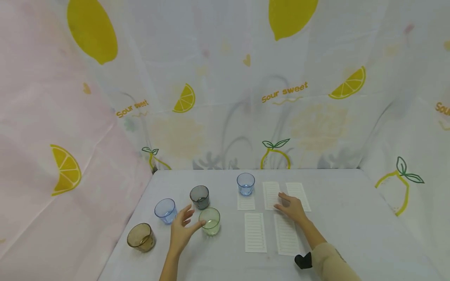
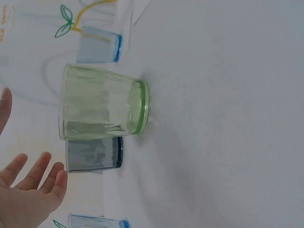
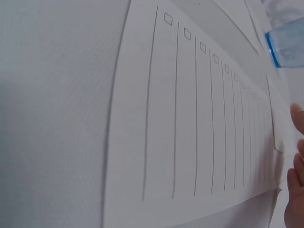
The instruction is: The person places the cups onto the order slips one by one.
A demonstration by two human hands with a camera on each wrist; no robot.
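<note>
Backdrop (image 1: pixel 225 74): orange lettering reads "Sour sweet", repeated. Bench (image 1: pixel 369 226): white-covered. Left hand (image 1: pixel 182 232): fingers spread, unclosed. Right hand (image 1: pixel 294 210): fingers extended, above ruled sheets (image 1: pixel 255 234). Green glass (image 1: pixel 211 228): upright on bench, near left hand's fingers, just before grey glass (image 1: pixel 200 198). Square boxes (image 3: pixel 168 19): printed at sheet's line ends.

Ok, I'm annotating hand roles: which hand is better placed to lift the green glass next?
Left, most likely. The left hand is open, holds nothing and is right beside the green glass, while the right hand is over the paper slips, farther from that glass.
</note>
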